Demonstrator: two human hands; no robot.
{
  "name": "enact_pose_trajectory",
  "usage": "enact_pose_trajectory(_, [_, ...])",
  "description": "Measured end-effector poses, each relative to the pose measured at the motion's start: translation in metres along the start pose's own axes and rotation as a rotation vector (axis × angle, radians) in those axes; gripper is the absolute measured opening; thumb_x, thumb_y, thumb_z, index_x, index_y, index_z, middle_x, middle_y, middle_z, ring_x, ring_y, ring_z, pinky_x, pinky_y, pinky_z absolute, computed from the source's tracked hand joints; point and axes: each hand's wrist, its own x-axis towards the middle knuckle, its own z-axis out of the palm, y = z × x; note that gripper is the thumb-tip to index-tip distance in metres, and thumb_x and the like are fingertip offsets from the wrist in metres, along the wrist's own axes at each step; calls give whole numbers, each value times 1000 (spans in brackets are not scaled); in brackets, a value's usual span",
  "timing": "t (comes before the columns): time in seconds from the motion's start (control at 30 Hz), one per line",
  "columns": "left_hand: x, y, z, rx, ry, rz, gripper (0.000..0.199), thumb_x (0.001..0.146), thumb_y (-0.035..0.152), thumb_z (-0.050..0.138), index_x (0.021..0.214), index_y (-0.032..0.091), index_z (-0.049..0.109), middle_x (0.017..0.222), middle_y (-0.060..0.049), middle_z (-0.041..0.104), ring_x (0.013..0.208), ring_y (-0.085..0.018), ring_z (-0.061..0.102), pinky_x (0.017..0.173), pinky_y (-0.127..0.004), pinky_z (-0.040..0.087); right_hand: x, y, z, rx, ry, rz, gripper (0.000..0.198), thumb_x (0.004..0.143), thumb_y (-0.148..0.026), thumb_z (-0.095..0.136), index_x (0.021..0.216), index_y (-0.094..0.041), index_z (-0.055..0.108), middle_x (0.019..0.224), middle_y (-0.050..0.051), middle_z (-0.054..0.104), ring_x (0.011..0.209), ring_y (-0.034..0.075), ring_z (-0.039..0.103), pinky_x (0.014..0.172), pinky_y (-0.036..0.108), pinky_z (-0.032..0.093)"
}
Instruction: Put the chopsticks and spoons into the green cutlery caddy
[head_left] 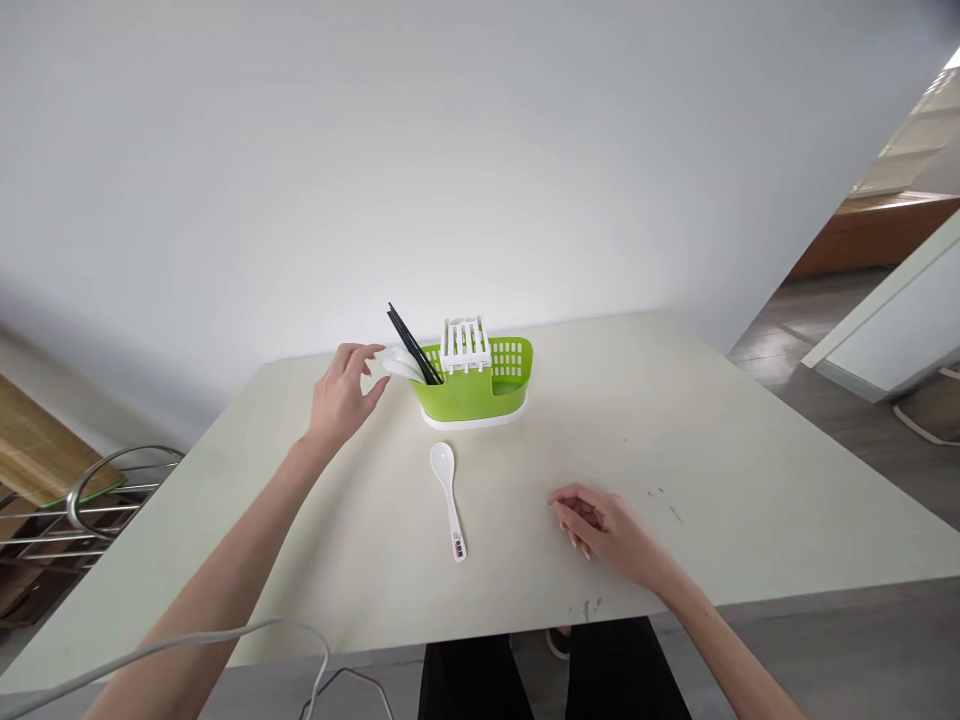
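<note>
My left hand (346, 392) is at the left end of a green cutlery basket (469, 400), thumb and fingers apart. Its fingertips are beside the bowl of a white spoon (403, 364) that leans out of the basket; whether they touch it I cannot tell. Black chopsticks (409, 340) slant up from the same end. Another white spoon (448, 490) lies on the table in front of the basket, bowl away from me. To the right of that spoon, my right hand (600, 525) rests near the table's front with its fingers loosely curled in, and nothing shows in them.
The basket has a white slotted rack (466, 345) on top and stands on the pale table (675, 420) near the wall (480, 180). A grey cable (225, 635) crosses over my left forearm. A metal rack (112, 500) stands left of the table.
</note>
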Motion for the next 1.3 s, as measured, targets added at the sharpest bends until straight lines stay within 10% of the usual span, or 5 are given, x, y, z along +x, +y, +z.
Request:
enact_pose_trajectory(0.17, [-30, 18, 3, -240, 181, -310, 36, 84, 29, 66, 116, 22, 51, 95, -2, 60, 66, -14, 57, 63, -30, 49, 0, 0, -1, -14, -4, -1, 42, 106, -58, 49, 108, -22, 70, 80, 3, 64, 63, 16, 60, 58, 29, 49])
enact_pose_trajectory(0.43, [-67, 48, 22, -248, -614, -304, 48, 88, 70, 60, 103, 24, 65, 79, -2, 72, 73, -23, 68, 61, -31, 45, -2, 0, -2, 3, 2, -6, 40, 106, -57, 50, 108, -22, 69, 79, 2, 63, 64, 16, 58, 58, 28, 49])
enact_pose_trajectory(0.77, [-63, 57, 20, -486, -829, -233, 49, 97, 71, 47, 85, 25, 62, 72, 1, 71, 53, -17, 61, 58, -31, 47, -1, 5, -3, 12, -3, 6, 42, 106, -59, 49, 110, -23, 69, 79, 3, 64, 61, 16, 58, 57, 29, 49])
enact_pose_trajectory(1.07, [-28, 55, -80, -331, 20, -164, 30, 100, 54, 56, 101, 25, 62, 77, 0, 73, 53, -15, 64, 56, -31, 51, -1, 6, -4, 12, -2, 10, 41, 106, -58, 50, 110, -23, 69, 80, 3, 63, 62, 16, 59, 57, 29, 49])
enact_pose_trajectory(1.3, [-4, 48, -79, -112, 343, -113, 16, 105, 39, 51, 108, 26, 59, 89, 1, 77, 65, -17, 73, 60, -30, 51, -2, 5, -4, 25, -10, 4, 43, 105, -61, 49, 108, -23, 69, 80, 3, 64, 61, 16, 59, 56, 29, 50])
